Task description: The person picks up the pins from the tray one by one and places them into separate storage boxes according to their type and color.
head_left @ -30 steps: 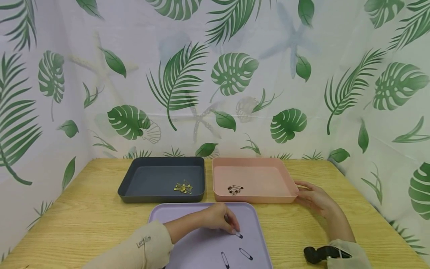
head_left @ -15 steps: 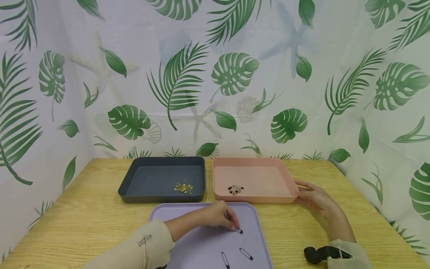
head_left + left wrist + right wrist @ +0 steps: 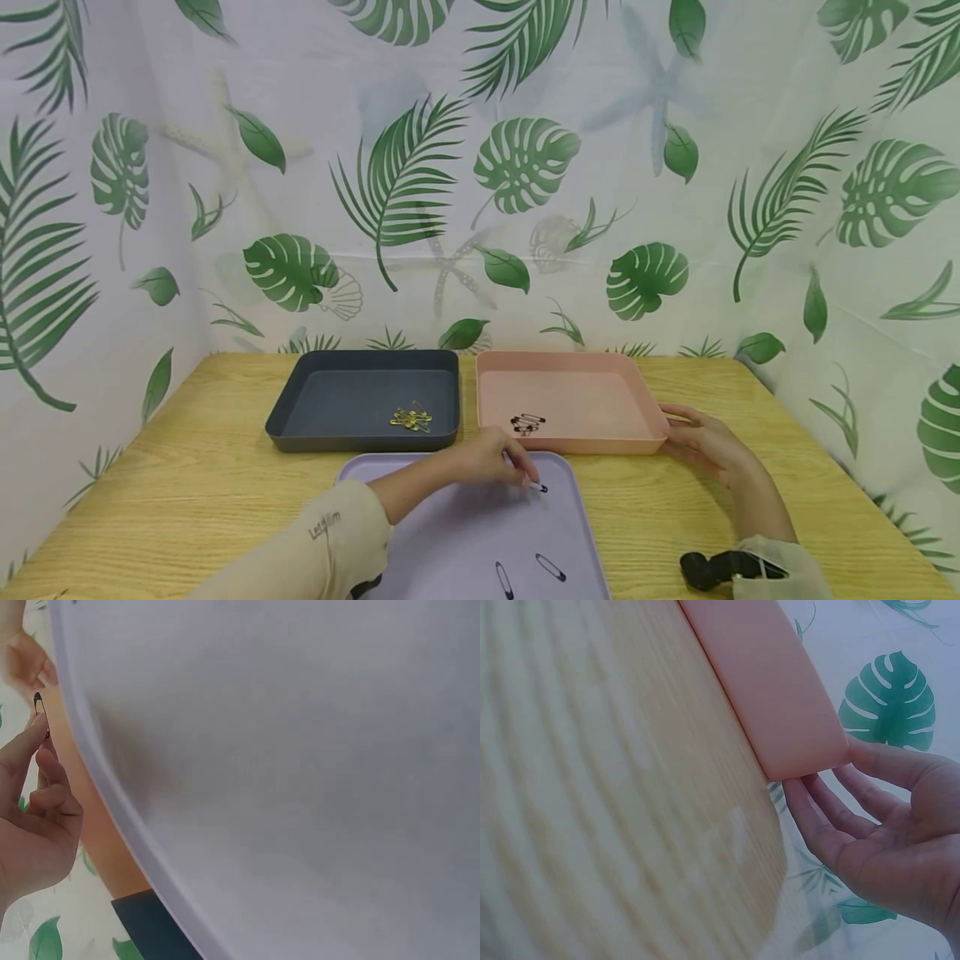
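My left hand [image 3: 487, 457] is over the back of the lilac tray [image 3: 450, 546] and pinches a black safety pin [image 3: 538, 487] between thumb and fingertips. In the left wrist view the pin [image 3: 37, 701] sticks up past the fingertips. Two more black safety pins, one [image 3: 551, 567] on the right and another [image 3: 504, 579] beside it, lie on the lilac tray. My right hand [image 3: 708, 446] touches the front right corner of the pink tray [image 3: 585, 446] with rather straight fingers. In the right wrist view its fingertips [image 3: 795, 787] rest against the tray's outer wall.
Several black safety pins [image 3: 527, 423] lie in the pink tray. A dark blue tray [image 3: 322, 400] stands left of it, with several gold safety pins [image 3: 410, 417] inside. The wooden table [image 3: 172, 475] ends at a leaf-patterned curtain [image 3: 555, 292].
The left hand has lifted the black safety pin and carried it away from me, toward the pink tray. My right hand stays at that tray's corner.
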Demonstrator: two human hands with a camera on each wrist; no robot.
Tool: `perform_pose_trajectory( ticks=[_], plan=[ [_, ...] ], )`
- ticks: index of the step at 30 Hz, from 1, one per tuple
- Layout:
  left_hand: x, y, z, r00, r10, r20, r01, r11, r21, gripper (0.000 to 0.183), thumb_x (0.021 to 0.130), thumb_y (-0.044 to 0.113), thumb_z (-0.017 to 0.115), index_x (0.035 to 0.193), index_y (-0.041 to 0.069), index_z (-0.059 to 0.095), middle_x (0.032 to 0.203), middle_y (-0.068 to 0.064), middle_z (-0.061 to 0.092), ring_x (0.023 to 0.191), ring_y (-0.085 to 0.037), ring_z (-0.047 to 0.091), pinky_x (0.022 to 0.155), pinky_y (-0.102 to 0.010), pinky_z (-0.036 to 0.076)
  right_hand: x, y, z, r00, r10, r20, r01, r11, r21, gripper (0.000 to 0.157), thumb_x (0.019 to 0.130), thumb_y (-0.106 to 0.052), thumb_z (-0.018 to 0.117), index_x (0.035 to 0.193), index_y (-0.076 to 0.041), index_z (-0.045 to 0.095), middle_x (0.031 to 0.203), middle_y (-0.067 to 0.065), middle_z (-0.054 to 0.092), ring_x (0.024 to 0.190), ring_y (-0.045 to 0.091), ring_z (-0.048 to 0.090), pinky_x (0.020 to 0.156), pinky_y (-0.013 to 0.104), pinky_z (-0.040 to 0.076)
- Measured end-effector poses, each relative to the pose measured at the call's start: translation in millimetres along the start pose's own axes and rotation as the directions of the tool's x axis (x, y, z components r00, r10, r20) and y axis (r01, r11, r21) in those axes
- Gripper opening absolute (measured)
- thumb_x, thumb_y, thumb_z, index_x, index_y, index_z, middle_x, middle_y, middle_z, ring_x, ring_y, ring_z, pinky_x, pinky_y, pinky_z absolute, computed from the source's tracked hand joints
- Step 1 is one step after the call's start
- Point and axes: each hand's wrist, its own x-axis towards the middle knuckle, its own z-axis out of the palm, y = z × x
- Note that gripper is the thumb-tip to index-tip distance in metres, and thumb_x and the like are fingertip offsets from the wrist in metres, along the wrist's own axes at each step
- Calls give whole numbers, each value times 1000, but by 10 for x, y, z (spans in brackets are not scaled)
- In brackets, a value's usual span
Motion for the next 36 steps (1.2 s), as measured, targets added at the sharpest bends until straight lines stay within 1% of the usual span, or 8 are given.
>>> perform_pose_trajectory(
  ticks=[7, 13, 21, 25, 27, 32, 34, 36],
  plan=[
    [41, 37, -103, 998, -48, -51, 45, 997, -57, 10, 78, -2, 70, 84, 5, 74, 81, 0, 68, 66, -4, 53, 56, -17, 44, 8, -2, 10, 1000, 2, 3, -2, 1000, 4, 61, 93, -5, 52, 141, 10, 17, 126, 16, 47, 100, 16, 58, 88, 35, 45],
    [75, 12, -176, 991, -90, -95, 81, 993, -89, 9, 79, 1, 70, 87, 5, 74, 82, 2, 67, 71, -8, 54, 58, -19, 45, 13, 12, 13, 1000, 8, -8, -8, 1000, -1, 61, 93, -6, 53, 141, 10, 18, 125, 15, 48, 98, 14, 58, 88, 35, 45],
    [162, -55, -264, 973, -168, -159, 150, 982, -118, 11, 83, 1, 65, 87, 6, 74, 91, 2, 65, 78, -9, 51, 58, -22, 42, 20, 6, 15, 1000, 4, -11, -5, 1000, -7, 60, 93, -6, 52, 141, 10, 19, 125, 15, 48, 98, 13, 58, 88, 35, 45],
    [247, -124, -284, 960, -216, -179, 187, 968, -166, 12, 83, -1, 65, 89, 4, 74, 86, 2, 65, 71, -12, 52, 54, -27, 45, 10, 8, 10, 1000, 3, -11, -3, 1000, -8, 61, 93, -6, 52, 141, 10, 18, 125, 15, 48, 98, 14, 58, 88, 35, 45],
    [284, -149, -296, 958, -215, -188, 184, 968, -171, 12, 82, -2, 65, 90, 2, 73, 85, 1, 66, 69, -13, 54, 55, -27, 46, 5, 9, 5, 1000, 1, -7, -1, 1000, -9, 61, 93, -6, 52, 141, 11, 18, 126, 16, 48, 99, 14, 58, 88, 35, 45],
    [354, -147, -327, 965, -158, -207, 128, 981, -147, 12, 82, -5, 63, 89, -2, 72, 84, -8, 68, 71, -28, 56, 55, -25, 45, 4, 12, -5, 1000, 1, -4, -1, 1000, -2, 62, 93, -7, 52, 141, 10, 17, 129, 20, 45, 101, 16, 57, 89, 35, 45],
    [391, -142, -336, 967, -136, -216, 108, 985, -137, 12, 82, -5, 63, 88, -2, 72, 83, -9, 68, 73, -34, 56, 54, -24, 45, 7, 14, -8, 1000, -4, 1, 4, 1000, 5, 61, 93, -6, 52, 141, 10, 18, 126, 17, 48, 101, 16, 57, 88, 34, 45],
    [438, -145, -340, 964, -135, -228, 109, 987, -120, 11, 82, -4, 64, 88, -1, 73, 81, -6, 68, 70, -32, 56, 53, -23, 45, 7, 16, -13, 1000, -19, 19, 19, 999, 28, 59, 93, -5, 51, 140, 10, 20, 123, 15, 50, 100, 17, 58, 87, 34, 46]
  ],
)
